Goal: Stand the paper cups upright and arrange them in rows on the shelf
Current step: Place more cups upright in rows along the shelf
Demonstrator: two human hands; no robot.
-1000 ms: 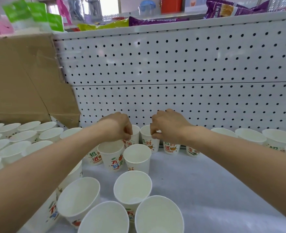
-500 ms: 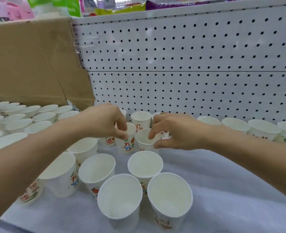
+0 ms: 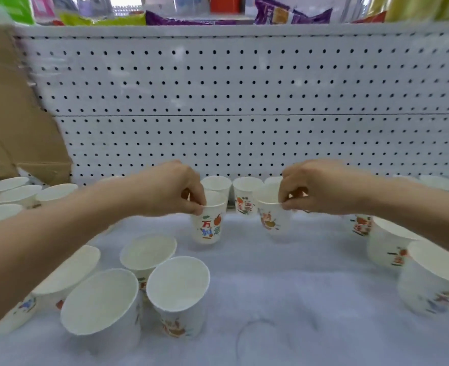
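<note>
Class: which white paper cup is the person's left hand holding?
The upright printed white paper cup left of centre; the left hand pinches its rim. The right hand pinches its neighbour.

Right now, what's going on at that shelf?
A person is arranging paper cups on the shelf. The left hand pinches the rim of one upright printed cup, and the right hand pinches the rim of a second cup. Both cups are just in front of the back row by the pegboard. Other upright cups stand in loose clusters nearer the camera, not in rows.
</note>
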